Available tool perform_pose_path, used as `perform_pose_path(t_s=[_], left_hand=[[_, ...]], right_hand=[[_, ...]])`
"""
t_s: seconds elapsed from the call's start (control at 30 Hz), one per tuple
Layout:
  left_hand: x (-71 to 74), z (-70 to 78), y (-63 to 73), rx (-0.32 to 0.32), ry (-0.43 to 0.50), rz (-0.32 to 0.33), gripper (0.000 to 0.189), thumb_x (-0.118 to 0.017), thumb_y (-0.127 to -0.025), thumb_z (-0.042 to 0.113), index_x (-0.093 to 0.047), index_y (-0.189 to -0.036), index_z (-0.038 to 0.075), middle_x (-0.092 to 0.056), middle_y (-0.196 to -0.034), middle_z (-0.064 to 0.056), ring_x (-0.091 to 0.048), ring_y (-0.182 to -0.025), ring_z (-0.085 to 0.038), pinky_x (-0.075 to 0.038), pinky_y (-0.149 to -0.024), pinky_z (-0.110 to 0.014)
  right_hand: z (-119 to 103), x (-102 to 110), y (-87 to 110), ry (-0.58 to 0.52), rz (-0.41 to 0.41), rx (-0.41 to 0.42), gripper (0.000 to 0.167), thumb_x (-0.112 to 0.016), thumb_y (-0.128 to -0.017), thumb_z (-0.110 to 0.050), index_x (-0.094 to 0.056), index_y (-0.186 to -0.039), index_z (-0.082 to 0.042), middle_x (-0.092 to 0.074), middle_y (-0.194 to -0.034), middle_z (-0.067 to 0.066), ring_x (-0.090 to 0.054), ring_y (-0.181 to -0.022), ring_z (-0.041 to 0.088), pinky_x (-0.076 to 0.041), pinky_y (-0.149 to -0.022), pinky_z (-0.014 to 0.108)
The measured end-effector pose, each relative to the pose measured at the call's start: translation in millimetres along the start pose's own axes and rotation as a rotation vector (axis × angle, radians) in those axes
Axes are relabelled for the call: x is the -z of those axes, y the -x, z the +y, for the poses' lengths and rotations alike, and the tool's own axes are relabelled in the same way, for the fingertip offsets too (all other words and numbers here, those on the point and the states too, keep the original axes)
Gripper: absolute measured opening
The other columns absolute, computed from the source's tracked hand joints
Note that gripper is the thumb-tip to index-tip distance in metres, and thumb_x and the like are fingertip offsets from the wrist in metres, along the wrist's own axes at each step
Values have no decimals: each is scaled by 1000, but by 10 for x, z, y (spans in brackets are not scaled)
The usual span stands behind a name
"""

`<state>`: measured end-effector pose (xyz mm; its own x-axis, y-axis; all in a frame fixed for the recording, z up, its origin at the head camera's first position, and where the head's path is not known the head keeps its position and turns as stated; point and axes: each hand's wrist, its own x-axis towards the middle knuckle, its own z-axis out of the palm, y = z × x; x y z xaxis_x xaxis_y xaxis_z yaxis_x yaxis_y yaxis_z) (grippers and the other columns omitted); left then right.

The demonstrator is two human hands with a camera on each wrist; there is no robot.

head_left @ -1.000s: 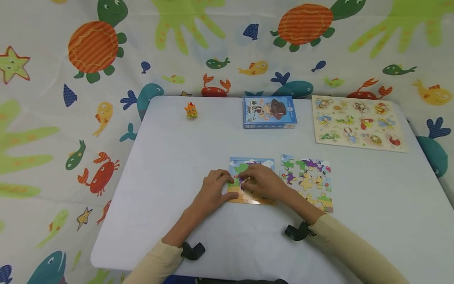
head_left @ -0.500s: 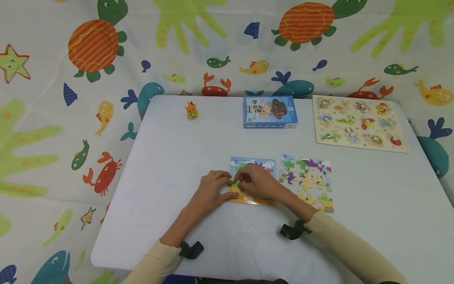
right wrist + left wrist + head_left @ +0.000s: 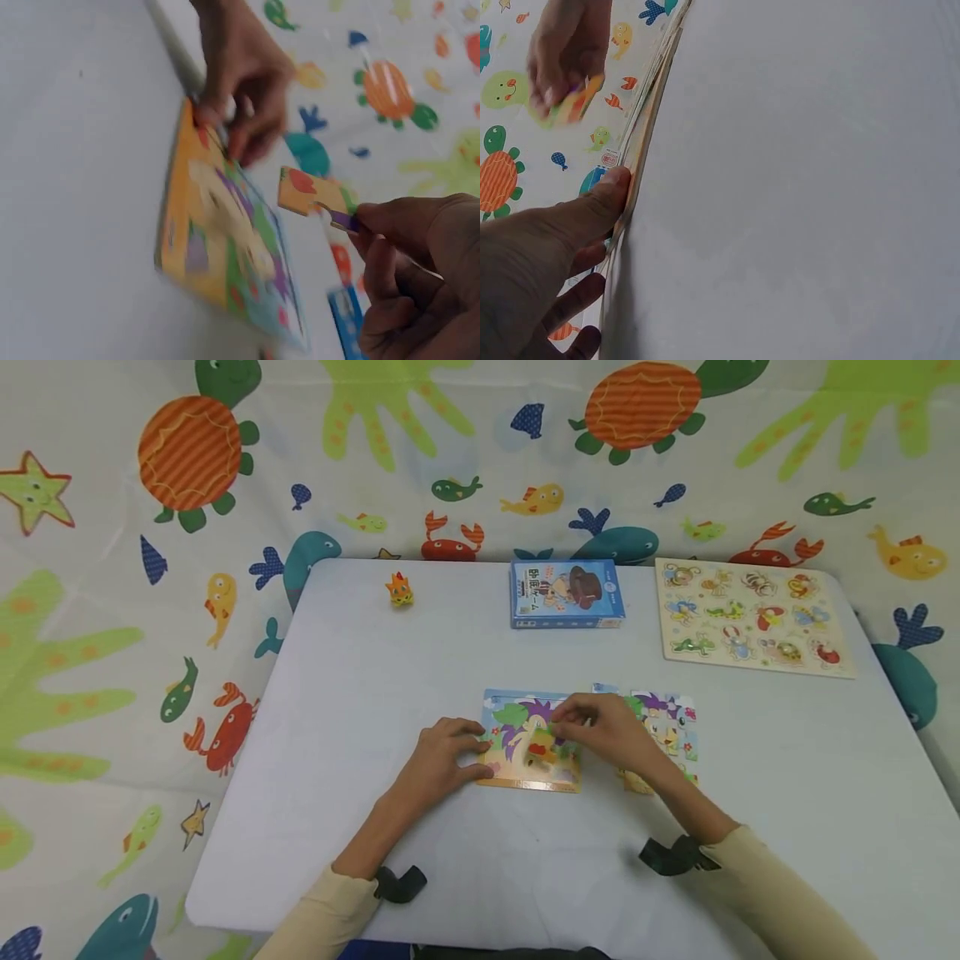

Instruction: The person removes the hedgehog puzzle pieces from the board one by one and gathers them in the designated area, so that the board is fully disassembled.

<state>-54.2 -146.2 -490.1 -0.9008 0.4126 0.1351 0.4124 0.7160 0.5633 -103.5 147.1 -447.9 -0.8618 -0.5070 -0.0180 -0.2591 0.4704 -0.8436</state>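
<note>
A jigsaw puzzle tray (image 3: 525, 784) with a cartoon picture and an orange lower border lies on the white table. My left hand (image 3: 442, 753) holds its left side, thumb (image 3: 613, 187) on the edge and fingers along the side. Between the thumb and index finger of my right hand (image 3: 611, 731) is a puzzle piece (image 3: 304, 191), yellow with a red shape, some green and a purple corner. This piece is raised over the tray's right half, tilted and slightly blurred. Several loose puzzle pieces (image 3: 667, 735) lie right of the tray, partly hidden by my right hand and forearm.
At the back of the table (image 3: 360, 693) stand a small orange-and-yellow toy figure (image 3: 401, 589) and a blue box (image 3: 567, 594). A wooden board with insect pictures (image 3: 756, 618) lies at the back right. A sea-animal cloth (image 3: 465, 435) hangs behind.
My right hand has moved right from the tray's left-middle area, lifting the puzzle piece away and uncovering more of the picture. My left hand stays at the tray's left side.
</note>
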Motion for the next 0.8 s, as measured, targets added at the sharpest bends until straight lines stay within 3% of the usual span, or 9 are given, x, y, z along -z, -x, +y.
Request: perform_pose_path(t_s=[0.13, 0.3, 0.57, 0.8], left_hand=[[9, 9, -8, 12, -36, -17, 39, -86, -75, 37, -79, -106, 14, -65, -120, 0, -54, -115, -23, -41, -90, -52], [17, -12, -4, 32, -63, -22, 39, -85, -75, 41, -79, -105, 16, -65, -120, 3, -53, -116, -21, -40, -87, -48], [-9, 3, 7, 35, -70, -13, 39, -85, -75, 42, -79, -105, 17, -65, -120, 3, -53, -116, -19, -36, -88, -45], [16, 11, 13, 28, -76, 14, 39, -85, -75, 41, -79, -105, 17, -65, -120, 3, -54, -116, -19, -36, -87, -44]], right_hand=[[247, 301, 302, -15, 23, -138, 9, -74, -91, -24, -75, -96, -17, -69, -85, -3, -62, -76, 22, -50, -63, 33], [488, 408, 521, -63, 0, -245, 13, -75, -90, -26, -76, -96, -14, -69, -85, 2, -62, -76, 26, -51, -61, 33], [590, 304, 527, -80, 5, -232, 11, -75, -90, -26, -76, -95, -16, -71, -83, 0, -63, -72, 23, -50, -57, 31], [516, 185, 481, 77, 69, -217, 7, -76, -89, -19, -77, -96, -18, -70, -88, -5, -58, -76, 19, -48, -61, 29]])
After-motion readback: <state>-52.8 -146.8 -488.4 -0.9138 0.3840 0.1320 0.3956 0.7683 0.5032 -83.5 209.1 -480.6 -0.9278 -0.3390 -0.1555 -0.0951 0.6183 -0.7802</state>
